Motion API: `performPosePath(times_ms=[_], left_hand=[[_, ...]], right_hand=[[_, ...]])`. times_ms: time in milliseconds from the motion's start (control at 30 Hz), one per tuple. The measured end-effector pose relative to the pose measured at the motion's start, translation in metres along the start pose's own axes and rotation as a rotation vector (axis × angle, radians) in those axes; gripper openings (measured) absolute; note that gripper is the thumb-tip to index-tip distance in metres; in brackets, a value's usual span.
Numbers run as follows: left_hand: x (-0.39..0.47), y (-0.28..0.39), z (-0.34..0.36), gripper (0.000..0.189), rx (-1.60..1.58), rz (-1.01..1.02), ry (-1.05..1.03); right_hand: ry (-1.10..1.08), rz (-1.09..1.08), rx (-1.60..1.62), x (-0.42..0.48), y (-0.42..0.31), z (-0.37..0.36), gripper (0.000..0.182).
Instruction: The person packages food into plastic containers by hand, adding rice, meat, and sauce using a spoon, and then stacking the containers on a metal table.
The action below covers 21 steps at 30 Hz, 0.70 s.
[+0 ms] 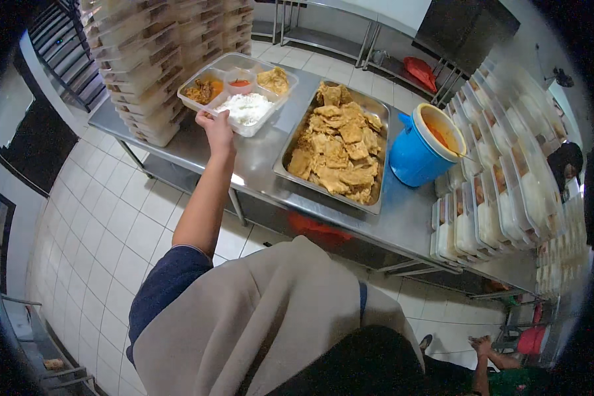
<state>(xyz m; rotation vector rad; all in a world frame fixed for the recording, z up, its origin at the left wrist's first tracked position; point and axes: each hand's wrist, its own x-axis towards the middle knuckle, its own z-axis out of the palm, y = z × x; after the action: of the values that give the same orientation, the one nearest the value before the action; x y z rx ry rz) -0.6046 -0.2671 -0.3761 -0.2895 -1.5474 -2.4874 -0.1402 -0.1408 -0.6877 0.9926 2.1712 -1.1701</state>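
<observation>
My left hand [217,129] grips the near edge of a clear plastic compartment tray [275,108], tilted beside the stacks at the left. In the tray lie white rice [246,109], a fried piece [273,80], a small cup of red sauce [239,83] and a dark orange dish [204,91]. To its right, a steel pan [278,168] holds many golden fried pieces [339,141]. Beyond the pan stands a blue bucket [416,153] with red-orange sauce and a utensil's handle at its rim. My right hand is out of view.
Tall stacks of filled trays rise at the left [143,79] and right [505,198] of the steel table [262,173]. Steel shelves [326,42] line the back wall. Another person's hands [481,345] show at the lower right; another person stands behind the right stacks.
</observation>
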Motion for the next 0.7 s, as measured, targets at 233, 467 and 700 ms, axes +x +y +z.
performPosePath(times_ms=[233, 467, 700], left_hand=[[0.084, -0.022, 0.040, 0.052, 0.118, -0.018, 0.132], [0.159, -0.075, 0.036, 0.058, 0.010, -0.019, 0.161], [0.148, -0.072, 0.051, 0.057, 0.241, -0.024, 0.176]], right_hand=[[0.014, 0.031, 0.029, 0.014, -0.026, -0.004, 0.013], [0.029, 0.050, 0.053, 0.028, -0.049, -0.003, 0.014], [0.052, 0.110, 0.100, 0.030, -0.057, 0.004, 0.015]])
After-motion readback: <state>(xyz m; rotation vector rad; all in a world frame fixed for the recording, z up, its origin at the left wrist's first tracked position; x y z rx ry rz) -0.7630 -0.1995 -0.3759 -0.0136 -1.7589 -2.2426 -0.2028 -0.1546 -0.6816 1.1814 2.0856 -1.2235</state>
